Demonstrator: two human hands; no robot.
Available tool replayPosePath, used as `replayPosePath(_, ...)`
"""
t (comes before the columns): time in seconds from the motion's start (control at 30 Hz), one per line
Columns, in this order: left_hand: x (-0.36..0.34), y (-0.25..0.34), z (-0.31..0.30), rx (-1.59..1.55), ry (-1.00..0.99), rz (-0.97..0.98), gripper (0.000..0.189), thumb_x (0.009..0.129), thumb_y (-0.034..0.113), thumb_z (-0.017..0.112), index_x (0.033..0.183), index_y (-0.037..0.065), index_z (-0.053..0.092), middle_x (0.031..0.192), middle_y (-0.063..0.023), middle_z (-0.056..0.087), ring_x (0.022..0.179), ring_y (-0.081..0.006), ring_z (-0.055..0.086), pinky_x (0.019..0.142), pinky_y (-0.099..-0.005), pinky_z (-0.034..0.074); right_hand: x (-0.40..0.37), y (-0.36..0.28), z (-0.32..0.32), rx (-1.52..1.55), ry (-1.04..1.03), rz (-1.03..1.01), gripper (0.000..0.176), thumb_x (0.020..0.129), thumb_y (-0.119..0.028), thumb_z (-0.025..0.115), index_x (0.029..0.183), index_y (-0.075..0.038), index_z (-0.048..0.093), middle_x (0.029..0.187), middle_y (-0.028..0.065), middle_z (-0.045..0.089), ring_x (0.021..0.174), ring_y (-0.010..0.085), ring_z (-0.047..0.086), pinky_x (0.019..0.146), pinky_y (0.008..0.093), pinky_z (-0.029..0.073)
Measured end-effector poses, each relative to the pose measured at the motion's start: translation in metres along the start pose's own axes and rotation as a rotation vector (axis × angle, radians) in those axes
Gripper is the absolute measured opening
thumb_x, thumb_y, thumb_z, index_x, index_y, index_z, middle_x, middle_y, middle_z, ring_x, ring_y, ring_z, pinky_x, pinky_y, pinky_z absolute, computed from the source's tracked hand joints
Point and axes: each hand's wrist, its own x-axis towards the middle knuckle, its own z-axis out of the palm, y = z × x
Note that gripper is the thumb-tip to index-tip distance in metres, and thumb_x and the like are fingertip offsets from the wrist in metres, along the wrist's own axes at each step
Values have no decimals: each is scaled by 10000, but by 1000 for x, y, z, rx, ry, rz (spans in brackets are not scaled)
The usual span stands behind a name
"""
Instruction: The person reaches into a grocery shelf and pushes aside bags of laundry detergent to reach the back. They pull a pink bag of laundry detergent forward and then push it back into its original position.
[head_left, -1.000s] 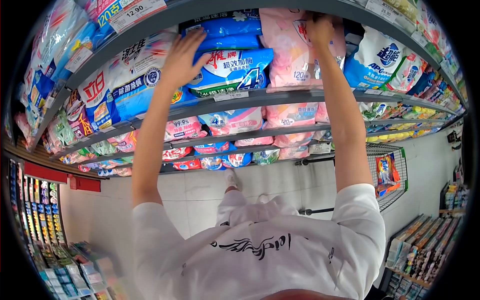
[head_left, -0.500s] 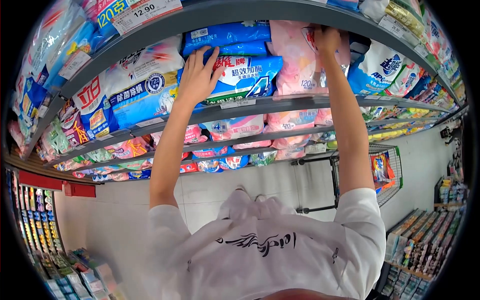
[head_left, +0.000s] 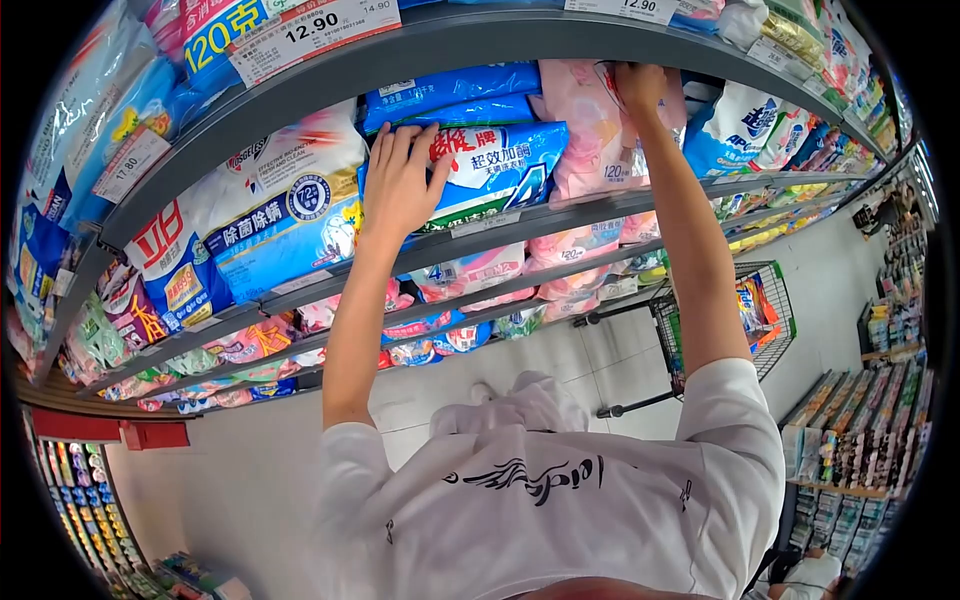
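My left hand lies on the left end of a blue and white laundry powder bag, its fingers stretched and slightly apart. Behind that one, more blue bags are stacked. At the top of a pink laundry powder bag is my right hand, fingers bent onto the plastic; their tips are partly hidden. Both bags rest side by side on a grey metal shelf, the pink one to the right.
A white and blue bag stands left of my left hand, and another white bag right of the pink one. The upper shelf edge overhangs the bags. A shopping cart holding colourful packs stands on the floor at right.
The view has tilted and shifted, so the shelves sit at a different slant. Both hands stay at the same bags, and the right hand remains at the pink bag's top.
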Motion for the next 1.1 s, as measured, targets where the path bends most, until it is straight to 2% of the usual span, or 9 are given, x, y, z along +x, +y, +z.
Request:
replayPosePath(0.07, 1, 4, -5, -43, 12, -10, 494, 913, 316, 547, 1326, 48, 512, 1085, -160, 552, 1070, -345, 505, 1083, -469, 302, -2, -9, -8, -13, 5, 3, 372, 791, -367, 624, 887, -12, 677, 879, 258, 661, 797, 441, 637, 738, 509, 509)
replayPosePath(0.2, 2, 4, -5, -12, 13, -37, 504, 901, 303, 553, 1337, 57, 494, 1058, -165, 549, 1022, -339, 513, 1081, -472, 307, 2, -5, -3, -20, 26, -39, 371, 797, -365, 620, 882, -9, 677, 878, 252, 663, 800, 443, 635, 739, 511, 505)
replayPosePath(0.37, 1, 3, -5, 102, -2, -14, 457, 873, 297, 586, 1274, 79, 568, 1002, -147, 538, 1005, -313, 488, 1042, -460, 311, -2, -8, -6, -11, 35, -43, 383, 801, -370, 617, 879, 1, 676, 889, 259, 659, 812, 448, 629, 742, 512, 501)
replayPosePath(0.47, -2, 2, -2, 63, 57, -1, 442, 867, 291, 596, 1258, 86, 585, 982, -136, 531, 1006, -310, 475, 1027, -465, 301, -1, -4, -4, -26, -42, 26, 404, 799, -378, 597, 1027, -50, 662, 999, 243, 656, 917, 445, 612, 809, 498, 488)
replayPosePath(0.67, 0, 9, -5, 134, 85, -31, 455, 857, 322, 601, 1255, 100, 597, 997, -115, 500, 1003, -285, 450, 1012, -501, 250, -2, -5, -5, 6, -14, 25, 392, 796, -375, 606, 1002, -48, 673, 989, 252, 658, 907, 449, 616, 812, 488, 493)
replayPosePath(0.77, 1, 9, -5, 174, 12, -38, 431, 854, 336, 597, 1207, 90, 631, 1012, -112, 486, 1009, -280, 438, 1005, -498, 249, -4, -6, -5, 21, 40, -33, 412, 815, -409, 609, 876, -8, 680, 907, 249, 664, 827, 438, 636, 739, 509, 502)
replayPosePath(0.97, 0, 9, -3, 114, 106, -16, 333, 839, 298, 610, 1068, 68, 686, 1039, -103, 528, 1014, -267, 458, 988, -465, 277, -1, 1, 4, 19, 106, -56, 422, 815, -438, 608, 859, -25, 683, 880, 239, 666, 812, 431, 642, 721, 503, 514)
replayPosePath(1.1, -5, 5, -1, 38, 230, -18, 210, 795, 213, 656, 941, 69, 698, 990, -69, 589, 931, -247, 527, 932, -414, 332, 1, 2, 4, -7, 44, -27, 444, 815, -457, 604, 883, -24, 675, 874, 242, 666, 802, 435, 643, 722, 505, 518)
